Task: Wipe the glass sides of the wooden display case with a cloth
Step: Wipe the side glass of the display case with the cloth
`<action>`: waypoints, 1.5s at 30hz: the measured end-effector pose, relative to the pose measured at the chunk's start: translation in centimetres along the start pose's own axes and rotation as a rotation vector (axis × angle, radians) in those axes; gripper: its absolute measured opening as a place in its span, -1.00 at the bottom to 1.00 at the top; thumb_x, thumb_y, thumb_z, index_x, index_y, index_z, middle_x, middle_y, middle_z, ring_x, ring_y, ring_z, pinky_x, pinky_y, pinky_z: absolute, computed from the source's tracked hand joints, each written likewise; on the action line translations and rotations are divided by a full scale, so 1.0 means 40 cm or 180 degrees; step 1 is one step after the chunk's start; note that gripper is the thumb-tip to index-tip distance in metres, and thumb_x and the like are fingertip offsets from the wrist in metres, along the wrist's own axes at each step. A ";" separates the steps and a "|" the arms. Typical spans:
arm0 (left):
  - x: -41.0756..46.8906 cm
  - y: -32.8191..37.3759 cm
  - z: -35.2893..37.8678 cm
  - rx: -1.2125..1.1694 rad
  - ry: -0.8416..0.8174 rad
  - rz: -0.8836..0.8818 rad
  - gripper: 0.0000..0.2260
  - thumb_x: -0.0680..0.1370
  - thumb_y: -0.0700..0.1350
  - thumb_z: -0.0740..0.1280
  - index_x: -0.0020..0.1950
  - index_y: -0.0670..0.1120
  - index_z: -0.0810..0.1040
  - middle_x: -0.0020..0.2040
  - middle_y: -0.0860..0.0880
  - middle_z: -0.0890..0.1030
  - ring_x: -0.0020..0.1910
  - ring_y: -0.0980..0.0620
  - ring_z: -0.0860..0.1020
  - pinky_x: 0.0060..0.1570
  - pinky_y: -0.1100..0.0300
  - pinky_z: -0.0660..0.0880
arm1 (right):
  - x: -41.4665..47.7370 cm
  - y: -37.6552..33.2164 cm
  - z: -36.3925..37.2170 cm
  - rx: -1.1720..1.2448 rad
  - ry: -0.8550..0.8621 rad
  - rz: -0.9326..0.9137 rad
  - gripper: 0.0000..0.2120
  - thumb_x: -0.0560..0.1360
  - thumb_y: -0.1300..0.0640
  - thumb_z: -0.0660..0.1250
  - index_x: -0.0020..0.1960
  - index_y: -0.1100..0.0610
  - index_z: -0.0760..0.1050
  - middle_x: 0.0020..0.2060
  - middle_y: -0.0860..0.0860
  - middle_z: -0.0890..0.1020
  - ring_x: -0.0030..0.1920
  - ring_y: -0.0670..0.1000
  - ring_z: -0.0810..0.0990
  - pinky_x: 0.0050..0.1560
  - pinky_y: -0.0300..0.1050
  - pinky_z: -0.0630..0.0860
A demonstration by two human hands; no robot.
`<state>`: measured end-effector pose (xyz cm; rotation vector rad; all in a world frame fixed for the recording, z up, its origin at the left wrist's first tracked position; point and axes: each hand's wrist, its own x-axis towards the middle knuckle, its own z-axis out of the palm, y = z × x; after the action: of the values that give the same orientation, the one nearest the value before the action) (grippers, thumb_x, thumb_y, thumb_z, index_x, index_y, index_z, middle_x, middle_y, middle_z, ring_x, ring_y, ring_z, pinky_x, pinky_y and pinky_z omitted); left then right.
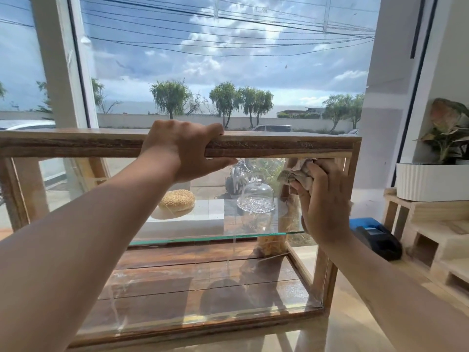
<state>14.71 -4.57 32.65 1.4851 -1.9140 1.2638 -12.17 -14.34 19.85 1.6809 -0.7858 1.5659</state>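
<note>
Both arms stretched forward. The left hand curled closed in a grip toward twelve o'clock; the right hand clutched shut, at three o'clock.

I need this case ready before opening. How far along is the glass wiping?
Nothing looks finished: the front glass carries streaks low down. In hand: the right hand presses the cloth near the upper right corner while the left hand steadies the wooden top. The other sides remain.
</note>
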 end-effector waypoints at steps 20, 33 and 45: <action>-0.001 0.004 -0.006 -0.0039 -0.0055 -0.0104 -0.31 0.33 0.57 -0.09 0.19 0.17 0.42 -0.21 0.08 0.63 -0.24 -0.04 0.59 -0.18 0.16 0.47 | -0.007 0.039 -0.023 -0.0030 -0.0559 -0.1217 -0.64 0.58 0.03 0.35 0.30 0.12 0.37 0.26 0.19 0.39 0.21 0.21 0.44 0.18 0.11 0.51; 0.000 0.008 -0.013 -0.0091 -0.0122 -0.0167 -0.27 0.30 0.57 -0.13 0.22 0.19 0.42 -0.14 0.07 0.64 -0.20 -0.04 0.59 -0.21 0.17 0.41 | -0.038 0.079 -0.053 -0.0056 -0.0328 0.0023 -0.58 0.49 0.17 0.40 0.30 0.17 0.37 0.15 0.16 0.37 0.10 0.20 0.39 0.01 0.04 0.50; 0.011 -0.057 -0.064 -0.0615 -0.1389 0.0077 -0.27 0.36 0.41 0.33 0.47 0.29 0.18 0.21 0.10 0.56 0.07 -0.04 0.53 -0.06 0.17 0.38 | -0.064 0.090 -0.065 -0.0156 -0.0589 -0.0107 -0.42 0.39 0.20 0.54 0.31 0.17 0.34 0.11 0.21 0.39 0.04 0.24 0.43 -0.12 0.12 0.61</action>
<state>16.11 -2.74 35.20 1.7416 -2.2535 0.7764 -16.80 -14.34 17.67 1.8116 -0.8773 1.3713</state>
